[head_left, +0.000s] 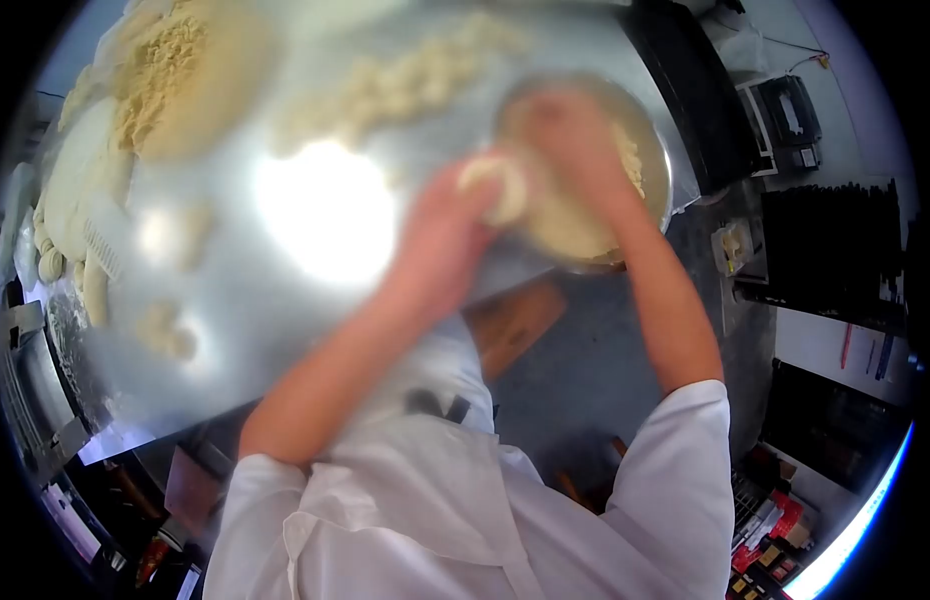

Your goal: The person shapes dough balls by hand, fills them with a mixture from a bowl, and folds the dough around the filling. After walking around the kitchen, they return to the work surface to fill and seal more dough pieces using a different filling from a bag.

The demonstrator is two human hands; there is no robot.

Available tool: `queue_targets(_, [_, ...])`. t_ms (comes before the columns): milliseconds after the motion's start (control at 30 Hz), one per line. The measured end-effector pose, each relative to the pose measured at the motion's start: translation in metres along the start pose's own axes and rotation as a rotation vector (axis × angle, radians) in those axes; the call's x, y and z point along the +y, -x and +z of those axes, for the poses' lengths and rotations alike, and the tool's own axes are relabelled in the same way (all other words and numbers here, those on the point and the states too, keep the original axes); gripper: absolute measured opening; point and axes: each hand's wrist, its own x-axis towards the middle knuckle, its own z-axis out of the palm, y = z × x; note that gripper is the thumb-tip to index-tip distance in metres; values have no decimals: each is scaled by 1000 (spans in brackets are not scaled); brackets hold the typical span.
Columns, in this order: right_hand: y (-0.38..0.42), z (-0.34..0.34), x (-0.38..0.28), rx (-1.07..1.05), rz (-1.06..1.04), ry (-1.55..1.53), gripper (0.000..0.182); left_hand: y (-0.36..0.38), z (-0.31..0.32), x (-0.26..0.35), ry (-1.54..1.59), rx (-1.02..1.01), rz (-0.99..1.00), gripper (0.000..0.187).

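Note:
A small round of pale dough lies in my left hand, whose thumb and fingers curl round it, just left of a wide metal bowl. Inside the bowl is a yellowish crumbly filling. My right hand is over the bowl's upper part, blurred by motion, so its fingers and anything in them cannot be made out. Blurred pale dough pieces lie in a row on the metal table, up and to the left of my hands.
A heap of yellow crumbly stuff is at the upper left, beside a large pale dough mass. Small dough pieces sit at the lower left of the table. A black box-like object borders the table's right end.

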Motion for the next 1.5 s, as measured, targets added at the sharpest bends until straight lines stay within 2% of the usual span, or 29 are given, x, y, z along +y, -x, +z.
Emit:
queue_targets(100, [13,-23,-18,3,118,-226,24,0,12,6,31,24,43,41])
queue_targets(200, [32,-47,-43,99,218,-445,27,-17,27,9,28,30,81,35])
queue_targets(300, [46,-50,-53,81,157,-296,28,-34,48,11,-33,-22,75,29])
queue_targets(333, [51,-45,-54,85,101,-148,31,-46,49,2,-20,-31,58,28])
queue_targets(433, [58,-26,-35,224,-286,263,35,-59,53,-7,-29,-8,-10,25])
queue_targets(467, [60,-27,-32,170,-238,235,37,-59,56,-10,-8,39,-18,25])
queue_targets(600, [68,-48,-42,182,153,-373,30,-71,50,-17,167,103,-68,25])
queue_targets(700, [71,-48,-36,219,145,-406,25,-72,52,-17,185,99,-81,25])
queue_targets(733, [72,-44,-32,253,69,-408,19,-73,53,-18,176,92,-79,26])
queue_targets(933, [64,-22,-39,333,170,-472,12,-85,44,-33,107,33,-14,29])
queue_targets(1033, [63,-15,-35,338,76,-247,13,-86,48,-34,79,91,-21,31])
queue_targets(1100, [63,-19,-35,290,62,-204,17,-83,54,-34,125,143,-20,31])
queue_targets(1133, [64,-23,-34,266,55,-180,19,-83,52,-34,171,107,-27,32])
queue_targets(1233, [70,-55,-52,243,186,-433,25,-81,51,-27,323,37,-54,32])
queue_targets(1400, [72,-57,-20,390,113,-421,22,-75,53,-18,503,-8,-143,31])
queue_targets(1500, [75,-47,-30,325,170,-362,18,-76,51,-21,447,-6,-126,30])
